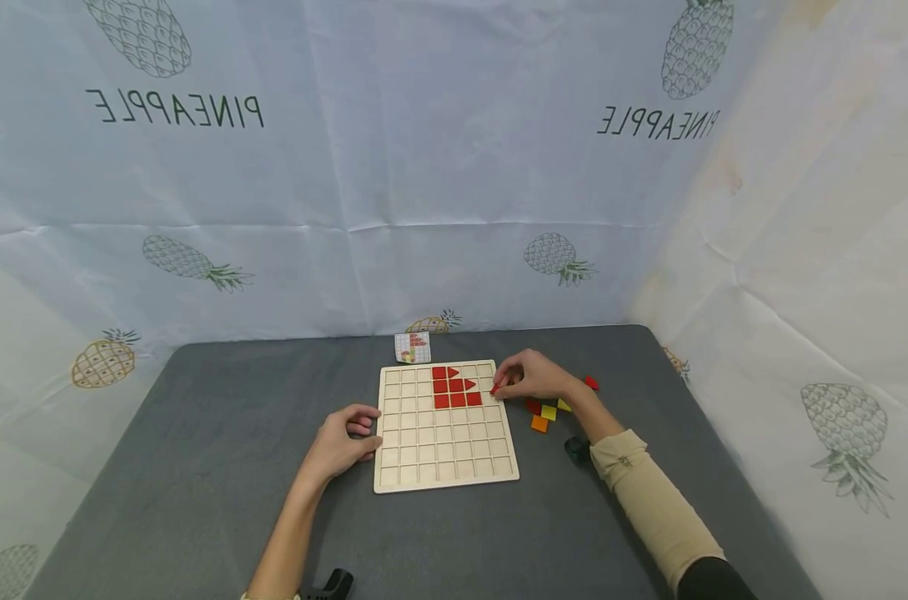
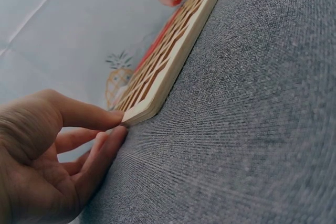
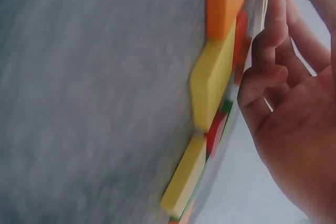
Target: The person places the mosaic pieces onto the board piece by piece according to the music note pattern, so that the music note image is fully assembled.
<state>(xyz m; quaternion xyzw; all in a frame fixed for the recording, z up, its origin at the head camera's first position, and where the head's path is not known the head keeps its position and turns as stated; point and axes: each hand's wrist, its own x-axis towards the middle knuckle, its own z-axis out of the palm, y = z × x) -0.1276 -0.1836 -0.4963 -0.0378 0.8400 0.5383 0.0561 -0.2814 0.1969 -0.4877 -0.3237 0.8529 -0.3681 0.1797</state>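
Note:
A light wooden grid board [image 1: 438, 458] lies on the grey table, its upper middle cells filled with several red squares [image 1: 457, 400] and two red triangles [image 1: 470, 384]. At its left edge my left hand [image 1: 339, 442] pinches the rim; the left wrist view shows the thumb [image 2: 100, 116] on top and fingertips lower down at the corner. My right hand [image 1: 532, 377] is over the board's right edge, holding a small red piece [image 1: 494, 389] between thumb and fingertips. The fingers mostly cover that piece, so its shape is hidden.
Loose pieces lie right of the board under my right forearm: an orange square [image 1: 539, 423], a yellow square [image 1: 549, 412], a red piece [image 1: 591, 382] and others. Behind the board sits a small pattern card [image 1: 412, 348]. A pineapple-printed cloth [image 1: 438, 167] hangs past the table's far edge.

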